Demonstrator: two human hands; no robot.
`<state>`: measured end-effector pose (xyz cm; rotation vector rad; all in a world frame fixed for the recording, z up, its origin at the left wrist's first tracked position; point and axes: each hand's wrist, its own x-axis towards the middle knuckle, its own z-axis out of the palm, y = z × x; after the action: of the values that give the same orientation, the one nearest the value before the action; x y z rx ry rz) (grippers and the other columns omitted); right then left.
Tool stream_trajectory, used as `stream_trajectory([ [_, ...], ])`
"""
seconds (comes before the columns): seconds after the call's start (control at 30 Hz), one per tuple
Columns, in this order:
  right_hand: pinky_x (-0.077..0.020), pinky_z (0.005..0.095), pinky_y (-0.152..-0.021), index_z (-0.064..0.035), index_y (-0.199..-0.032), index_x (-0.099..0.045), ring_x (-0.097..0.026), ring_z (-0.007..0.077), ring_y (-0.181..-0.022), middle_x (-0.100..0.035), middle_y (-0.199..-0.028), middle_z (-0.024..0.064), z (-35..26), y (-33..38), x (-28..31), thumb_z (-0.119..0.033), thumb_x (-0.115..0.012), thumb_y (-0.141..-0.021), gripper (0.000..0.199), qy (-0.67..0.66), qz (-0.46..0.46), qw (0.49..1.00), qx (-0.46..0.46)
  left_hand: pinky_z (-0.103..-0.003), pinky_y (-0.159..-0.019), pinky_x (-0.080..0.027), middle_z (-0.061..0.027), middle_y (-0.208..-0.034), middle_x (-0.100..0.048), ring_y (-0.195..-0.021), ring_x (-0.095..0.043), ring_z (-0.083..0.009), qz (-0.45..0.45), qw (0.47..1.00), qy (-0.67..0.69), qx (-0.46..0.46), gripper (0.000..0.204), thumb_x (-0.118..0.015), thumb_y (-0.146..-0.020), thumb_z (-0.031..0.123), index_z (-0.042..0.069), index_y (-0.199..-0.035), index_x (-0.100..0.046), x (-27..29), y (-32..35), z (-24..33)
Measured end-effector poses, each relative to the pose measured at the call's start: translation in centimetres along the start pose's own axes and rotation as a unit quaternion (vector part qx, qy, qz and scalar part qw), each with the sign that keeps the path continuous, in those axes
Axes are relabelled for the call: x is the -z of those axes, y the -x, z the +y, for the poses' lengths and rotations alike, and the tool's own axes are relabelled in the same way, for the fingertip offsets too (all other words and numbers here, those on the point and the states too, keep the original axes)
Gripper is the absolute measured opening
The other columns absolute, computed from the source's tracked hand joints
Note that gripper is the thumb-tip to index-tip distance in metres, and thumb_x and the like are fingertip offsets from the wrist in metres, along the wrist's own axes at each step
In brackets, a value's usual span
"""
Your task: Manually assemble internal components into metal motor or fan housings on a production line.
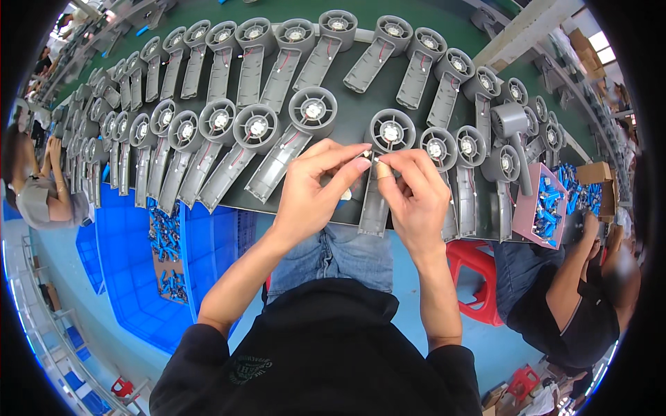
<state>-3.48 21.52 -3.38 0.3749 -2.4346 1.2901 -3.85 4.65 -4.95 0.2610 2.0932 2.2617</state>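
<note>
Above a grey handheld fan housing (393,132), both my hands meet with their fingertips nearly touching. My left hand (316,184) pinches a small white connector (367,154) between thumb and forefinger. Close against it, the thumb and forefinger of my right hand (418,193) are pressed together; what they hold is too small to make out. A pale wrap covers part of a digit on that hand. Under my hands, the housing's open trough-shaped handle (374,211) points toward me, partly hidden by my fingers. Its round head shows a spoked grille with a pale centre.
Rows of similar fan housings (257,128) line the dark green table (361,59) on both sides. Blue crates (132,277) stand lower left, with blue cylindrical parts (165,236) beside them. A pink box (531,201) of such parts sits right, near a co-worker's arm (572,277) and a red stool (479,284).
</note>
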Motion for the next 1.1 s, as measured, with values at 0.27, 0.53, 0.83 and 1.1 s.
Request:
stream_trajectory([
  [0.27,-0.0398,0.0208,-0.049,-0.0008,-0.094,-0.071,-0.051,0.0041,-0.057,-0.064,-0.087,0.0021,0.1,0.0,-0.1,-0.001,-0.073,-0.084,0.01,-0.001,0.005,1.0,0.003,-0.025,-0.066,-0.048,-0.007,-0.093,-0.058,-0.076,-0.058,-0.0112,-0.039,0.994,-0.063,-0.082,0.034,-0.06,-0.094,-0.001,0.001,-0.128,-0.064,0.1,0.3,-0.2],
  [0.53,-0.0415,0.0221,-0.048,-0.001,-0.093,-0.071,-0.053,0.0056,-0.056,-0.065,-0.086,0.0023,0.5,-0.4,0.2,-0.001,-0.075,-0.082,0.012,0.026,-0.008,0.999,0.042,-0.034,-0.071,-0.047,-0.0124,-0.092,-0.057,-0.079,-0.057,-0.0245,-0.032,0.946,-0.247,-0.209,0.04,-0.061,-0.089,-0.004,-0.002,-0.129,-0.06,0.2,0.2,-0.4],
  [0.83,-0.0475,0.0223,-0.05,0.0006,-0.09,-0.068,-0.059,0.0084,-0.059,-0.064,-0.085,0.0053,0.6,-0.6,0.3,0.003,-0.077,-0.077,0.015,0.032,-0.005,0.996,0.086,-0.037,-0.072,-0.046,-0.0142,-0.089,-0.058,-0.078,-0.055,-0.0295,-0.045,0.947,-0.234,-0.215,0.039,-0.062,-0.088,-0.004,-0.005,-0.127,-0.059,0.5,0.2,-0.5],
  [1.1,-0.0524,0.0265,-0.055,-0.0005,-0.09,-0.067,-0.064,0.0148,-0.064,-0.065,-0.085,0.0066,0.9,-1.3,0.4,0.004,-0.077,-0.076,0.017,0.074,-0.017,0.982,0.171,-0.031,-0.066,-0.044,-0.0119,-0.087,-0.058,-0.073,-0.053,-0.0214,-0.079,0.956,-0.208,-0.189,0.037,-0.058,-0.088,-0.006,-0.006,-0.125,-0.062,1.4,-0.2,-0.2],
])
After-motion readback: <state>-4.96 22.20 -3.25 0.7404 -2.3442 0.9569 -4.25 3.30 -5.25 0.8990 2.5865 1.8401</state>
